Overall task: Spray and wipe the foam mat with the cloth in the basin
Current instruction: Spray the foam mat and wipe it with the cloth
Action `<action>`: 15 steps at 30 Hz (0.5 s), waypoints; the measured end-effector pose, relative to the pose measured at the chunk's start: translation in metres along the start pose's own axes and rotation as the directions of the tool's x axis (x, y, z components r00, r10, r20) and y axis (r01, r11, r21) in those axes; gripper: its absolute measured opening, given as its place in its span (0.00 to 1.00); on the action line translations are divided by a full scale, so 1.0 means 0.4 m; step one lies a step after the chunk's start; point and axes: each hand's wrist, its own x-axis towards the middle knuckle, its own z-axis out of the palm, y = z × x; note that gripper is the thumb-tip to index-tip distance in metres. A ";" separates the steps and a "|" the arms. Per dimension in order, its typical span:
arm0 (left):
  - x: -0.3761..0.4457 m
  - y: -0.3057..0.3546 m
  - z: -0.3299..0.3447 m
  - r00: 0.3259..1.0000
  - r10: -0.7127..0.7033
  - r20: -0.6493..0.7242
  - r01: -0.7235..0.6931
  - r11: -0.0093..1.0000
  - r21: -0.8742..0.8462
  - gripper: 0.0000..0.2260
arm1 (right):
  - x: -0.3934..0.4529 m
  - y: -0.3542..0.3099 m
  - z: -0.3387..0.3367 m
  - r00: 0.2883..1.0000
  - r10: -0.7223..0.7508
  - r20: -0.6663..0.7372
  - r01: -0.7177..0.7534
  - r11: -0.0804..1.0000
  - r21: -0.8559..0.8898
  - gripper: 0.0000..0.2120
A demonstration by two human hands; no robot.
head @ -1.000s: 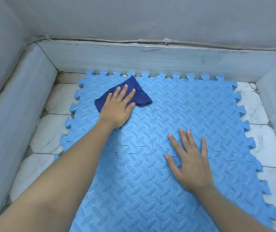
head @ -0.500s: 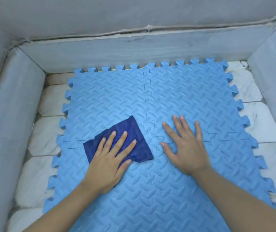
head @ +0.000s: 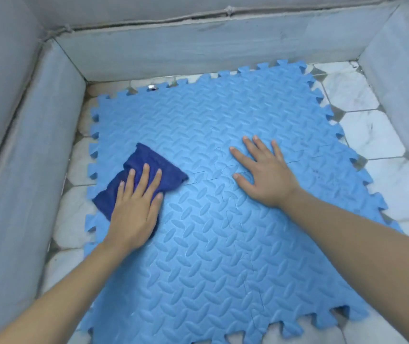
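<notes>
A light blue interlocking foam mat (head: 223, 232) with a leaf-like embossed pattern lies flat on the white marble-tiled floor of a grey stone-walled basin (head: 198, 50). The left hand (head: 134, 209) presses a crumpled dark blue cloth (head: 146, 170) onto the mat's left side, fingers straight and slightly spread over it. The right hand (head: 265, 175) rests palm-down on the mat's middle, fingers splayed, holding nothing. The two hands are apart.
</notes>
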 end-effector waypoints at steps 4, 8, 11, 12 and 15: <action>-0.063 0.075 0.029 0.973 0.207 0.097 -0.212 0.976 0.039 0.26 | -0.004 -0.024 0.001 1.000 0.029 -0.010 -0.029 1.000 -0.002 0.30; 0.128 0.144 0.038 0.997 0.069 -0.036 -0.066 0.994 0.083 0.25 | -0.058 -0.002 -0.004 0.967 0.204 -0.151 -0.190 0.977 0.100 0.24; 0.239 0.159 0.028 0.985 -0.172 -0.031 0.172 0.985 0.008 0.24 | -0.209 0.130 -0.009 0.823 0.494 -0.278 -0.494 0.866 0.076 0.24; 0.253 0.174 0.028 0.974 -0.223 -0.027 0.223 0.975 -0.015 0.24 | -0.271 0.187 -0.012 0.753 0.597 -0.277 -0.595 0.797 0.098 0.24; 0.219 0.241 0.044 0.994 -0.101 -0.033 0.100 0.995 -0.010 0.24 | -0.385 0.265 -0.011 0.628 0.770 -0.116 -0.738 0.636 0.224 0.24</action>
